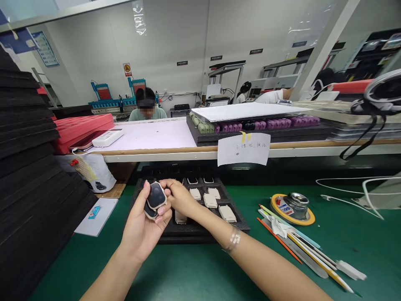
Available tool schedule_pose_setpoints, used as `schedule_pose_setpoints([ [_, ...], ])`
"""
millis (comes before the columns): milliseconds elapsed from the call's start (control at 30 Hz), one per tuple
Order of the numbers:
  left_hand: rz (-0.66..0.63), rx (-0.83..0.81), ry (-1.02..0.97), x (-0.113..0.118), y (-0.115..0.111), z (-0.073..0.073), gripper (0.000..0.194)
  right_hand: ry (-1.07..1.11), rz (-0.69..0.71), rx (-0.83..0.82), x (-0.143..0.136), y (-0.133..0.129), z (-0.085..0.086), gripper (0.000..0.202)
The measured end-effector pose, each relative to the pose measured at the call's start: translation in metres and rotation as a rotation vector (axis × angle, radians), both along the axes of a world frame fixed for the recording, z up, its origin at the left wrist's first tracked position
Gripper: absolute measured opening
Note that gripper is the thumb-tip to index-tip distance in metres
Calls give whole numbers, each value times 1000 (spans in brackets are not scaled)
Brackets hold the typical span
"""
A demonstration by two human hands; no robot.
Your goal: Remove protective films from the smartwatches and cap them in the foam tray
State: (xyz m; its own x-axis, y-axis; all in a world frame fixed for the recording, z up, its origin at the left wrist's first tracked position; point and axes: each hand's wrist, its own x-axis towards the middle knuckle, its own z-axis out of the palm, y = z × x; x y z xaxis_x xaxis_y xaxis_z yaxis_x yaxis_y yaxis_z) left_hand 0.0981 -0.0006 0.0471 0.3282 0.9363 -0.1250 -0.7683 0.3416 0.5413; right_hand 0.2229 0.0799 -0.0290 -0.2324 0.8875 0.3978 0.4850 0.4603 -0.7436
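My left hand (148, 217) is closed around two stacked watch cases, held above the tray's left part. The upper watch case (157, 195) has a dark glossy face and a pale rim; the lower one (151, 212) shows only in part. Close beside them is my right hand (178, 196), its fingers bent and the tips partly hidden behind the watch cases and left hand. Whatever it pinches there cannot be made out. Under both hands lies a black foam tray (200, 229) with compartments. Several cream watch cases (227, 213) lie in it, some stacked.
Right of the tray are a yellow tape roll (308, 218) with a metal pot (297, 200), and several pens and tools (300, 238). Black foam sheets (25, 188) tower at left beside a white pad (97, 217). A shelf (156, 155) crosses ahead; a person (147, 109) sits beyond.
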Motion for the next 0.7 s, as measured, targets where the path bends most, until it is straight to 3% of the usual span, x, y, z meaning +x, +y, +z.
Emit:
schedule_pose_setpoints([
  [133,-59,-19,74,8,-2,-8,46,218,-46,83,40,-41,33,30],
  [200,-136,-44,107,14,-5,-14,42,300,40,177,60,-66,45,23],
  [333,-299,-112,187,24,-12,-28,40,50,204,256,81,-102,52,30],
  [533,-396,-106,137,30,-15,-38,44,55,167,364,74,-108,48,11],
  [633,-427,-95,166,30,-18,-37,48,105,153,397,73,-109,52,11],
  [700,-423,-110,202,29,-21,-35,53,53,200,374,73,-114,56,23],
])
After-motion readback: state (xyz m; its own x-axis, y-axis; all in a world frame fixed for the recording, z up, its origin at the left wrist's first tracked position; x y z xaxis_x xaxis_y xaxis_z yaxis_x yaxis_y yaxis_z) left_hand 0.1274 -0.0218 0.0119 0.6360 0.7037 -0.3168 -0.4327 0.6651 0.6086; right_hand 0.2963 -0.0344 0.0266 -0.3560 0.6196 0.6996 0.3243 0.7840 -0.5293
